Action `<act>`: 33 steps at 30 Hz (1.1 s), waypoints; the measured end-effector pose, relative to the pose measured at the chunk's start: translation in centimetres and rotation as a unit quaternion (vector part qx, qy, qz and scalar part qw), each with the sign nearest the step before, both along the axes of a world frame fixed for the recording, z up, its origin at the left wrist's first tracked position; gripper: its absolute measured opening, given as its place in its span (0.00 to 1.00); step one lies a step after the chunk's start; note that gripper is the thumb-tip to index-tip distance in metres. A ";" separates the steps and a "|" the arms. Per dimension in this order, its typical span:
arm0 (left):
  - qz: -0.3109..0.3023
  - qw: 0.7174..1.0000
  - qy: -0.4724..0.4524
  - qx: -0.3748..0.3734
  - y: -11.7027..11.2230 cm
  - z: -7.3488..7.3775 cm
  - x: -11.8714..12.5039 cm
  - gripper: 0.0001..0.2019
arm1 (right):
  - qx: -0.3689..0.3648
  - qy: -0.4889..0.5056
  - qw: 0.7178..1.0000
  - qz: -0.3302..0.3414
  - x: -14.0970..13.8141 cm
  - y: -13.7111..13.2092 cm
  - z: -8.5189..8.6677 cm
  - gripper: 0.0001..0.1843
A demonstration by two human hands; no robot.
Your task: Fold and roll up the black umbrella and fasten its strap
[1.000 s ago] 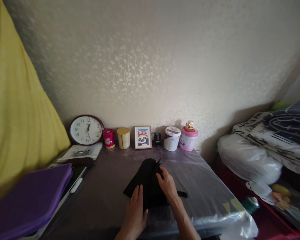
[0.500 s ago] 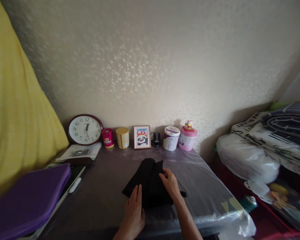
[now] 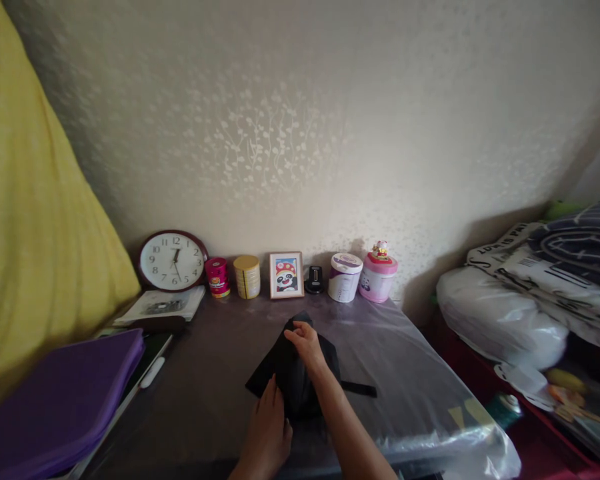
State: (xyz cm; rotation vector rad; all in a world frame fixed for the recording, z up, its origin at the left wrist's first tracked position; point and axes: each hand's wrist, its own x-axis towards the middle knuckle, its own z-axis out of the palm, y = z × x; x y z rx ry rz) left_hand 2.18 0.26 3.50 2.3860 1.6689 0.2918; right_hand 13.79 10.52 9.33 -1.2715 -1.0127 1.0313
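A piece of folded black cloth (image 3: 280, 363) lies on the table in front of me, and a narrow strap (image 3: 360, 388) sticks out from its right side. My right hand (image 3: 307, 347) reaches over the cloth's upper middle, thumb and fingers pinched on a fold. At the cloth's near left side rests my left hand (image 3: 267, 427), fingers stretched out and pressing lightly along it. The part of the cloth beneath my right forearm is hidden.
Along the wall stand a clock (image 3: 173, 261), a pink tin (image 3: 217, 277), a yellow-lidded tin (image 3: 247, 277), a picture frame (image 3: 287, 275) and two tubs (image 3: 345, 277). Purple folded sheets (image 3: 70, 387) lie left. A white plastic bag (image 3: 500, 317) sits right, beyond the table's edge.
My right hand has moved left across the cloth, carrying its right part inward over the middle. More of the strap now shows. My left hand has stayed nearly in place.
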 end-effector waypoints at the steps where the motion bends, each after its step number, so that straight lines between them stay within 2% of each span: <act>1: 0.000 1.000 0.005 -0.002 -0.1 0.2 0.0 0.32 | -0.002 -0.024 1.000 0.000 -0.4 0.3 -0.4 0.22; 6: 0.002 1.000 0.004 0.025 -0.2 0.0 -0.1 0.27 | -0.025 -0.209 0.977 -0.003 -1.2 0.9 -2.1 0.18; 9: 0.008 0.999 -0.003 0.034 -0.1 -1.0 -0.3 0.23 | -0.044 -0.296 0.954 0.001 -1.3 0.8 -2.0 0.17; 12: 0.015 0.997 -0.038 0.070 -0.1 -2.2 -0.8 0.23 | -0.065 -0.336 0.939 0.010 -1.3 0.7 -1.7 0.17; 14: 0.031 0.988 -0.078 0.127 -0.4 -2.8 -1.1 0.22 | -0.072 -0.341 0.937 0.017 -1.2 0.7 -1.6 0.18; 16: 0.047 0.973 -0.110 0.200 -0.6 -2.7 -1.2 0.21 | -0.077 -0.335 0.939 0.025 -1.1 0.8 -1.6 0.18; 19: 0.003 0.955 -0.113 0.274 -0.8 -1.5 -0.8 0.17 | -0.075 -0.326 0.942 0.037 -1.0 0.8 -1.6 0.19; 22: -0.081 0.953 -0.075 0.284 -0.5 0.0 0.3 0.19 | -0.072 -0.333 0.939 0.033 -0.9 0.7 -1.5 0.19; 26: -0.126 0.944 -0.018 0.304 -0.1 1.0 1.3 0.23 | -0.068 -0.330 0.941 0.038 -0.7 0.5 -1.4 0.19; 31: -0.155 0.938 0.003 0.312 0.0 0.3 1.6 0.24 | -0.063 -0.305 0.949 0.046 -0.4 0.8 -1.8 0.19; 33: -0.121 0.947 0.009 0.297 0.2 -0.4 1.7 0.25 | -0.064 -0.300 0.950 0.051 -0.4 1.1 -1.9 0.19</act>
